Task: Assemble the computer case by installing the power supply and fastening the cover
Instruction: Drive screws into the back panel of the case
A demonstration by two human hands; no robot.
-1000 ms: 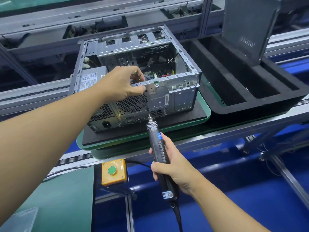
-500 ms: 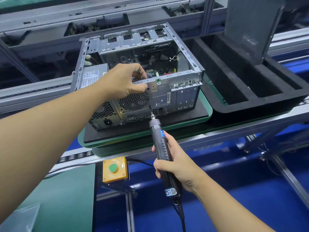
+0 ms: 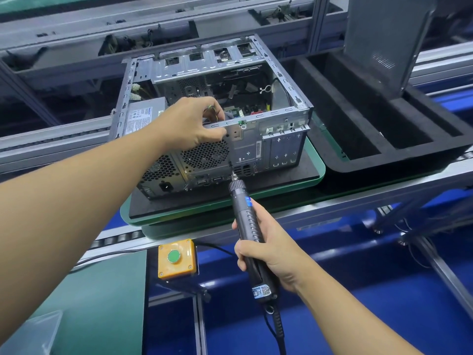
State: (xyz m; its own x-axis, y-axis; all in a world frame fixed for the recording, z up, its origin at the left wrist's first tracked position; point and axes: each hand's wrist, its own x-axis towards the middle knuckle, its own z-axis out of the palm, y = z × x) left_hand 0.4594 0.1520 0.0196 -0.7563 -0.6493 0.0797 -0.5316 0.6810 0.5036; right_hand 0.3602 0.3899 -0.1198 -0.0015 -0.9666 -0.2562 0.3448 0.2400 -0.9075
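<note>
Screwdriver (image 3: 247, 219) gripped in the right hand (image 3: 273, 254), fingers wrapped round its barrel, bit at the rear panel of the open computer case (image 3: 279, 147) — just below the left hand (image 3: 189, 124), which pinches the case's top rear rail. Power supply (image 3: 143, 116) sits inside the case, left of that hand.

1. The fingers (image 3: 204, 102) of the left hand (image 3: 189, 124) go over the top rail of the computer case (image 3: 271, 142); their tips are hidden inside.
2. The bit of the screwdriver (image 3: 249, 226) is too small to tell if it touches the back panel.
3. The label (image 3: 138, 119) on the power supply (image 3: 160, 105) is too small to read.
4. The top edge cuts off the cover (image 3: 384, 34).
5. The screwdriver's cable (image 3: 279, 326) leaves at the bottom edge.
</note>
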